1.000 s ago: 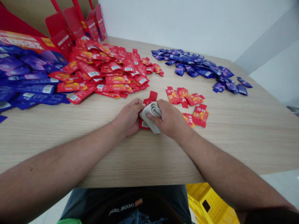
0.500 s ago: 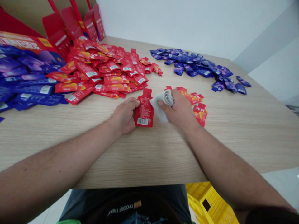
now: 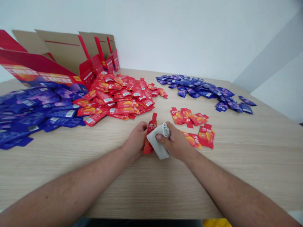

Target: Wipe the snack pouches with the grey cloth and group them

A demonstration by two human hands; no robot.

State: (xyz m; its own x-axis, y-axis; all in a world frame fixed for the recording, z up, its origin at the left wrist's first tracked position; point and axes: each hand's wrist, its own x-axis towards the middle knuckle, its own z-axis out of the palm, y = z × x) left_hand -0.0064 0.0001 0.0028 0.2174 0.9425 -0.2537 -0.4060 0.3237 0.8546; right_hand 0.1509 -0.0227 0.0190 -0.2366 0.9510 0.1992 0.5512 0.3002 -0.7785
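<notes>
Red foil sachet (image 3: 151,127), bearing white printed characters, stands slightly tilted, its edge held by the left hand (image 3: 136,141). Folded white cloth (image 3: 158,142), gripped in the right hand (image 3: 174,142), lies pressed against the sachet's face, covering its middle and lower portion.

head-worn view, angled down at hands (image 3: 136,141) (image 3: 174,142)

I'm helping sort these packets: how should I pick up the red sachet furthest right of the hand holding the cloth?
Pinch the narrow notched tab at its far end, coming from above on the right. The red sachet lies flat on the wood table, and its right side is free, while the right hand and a neighbouring sachet crowd its left.
</notes>
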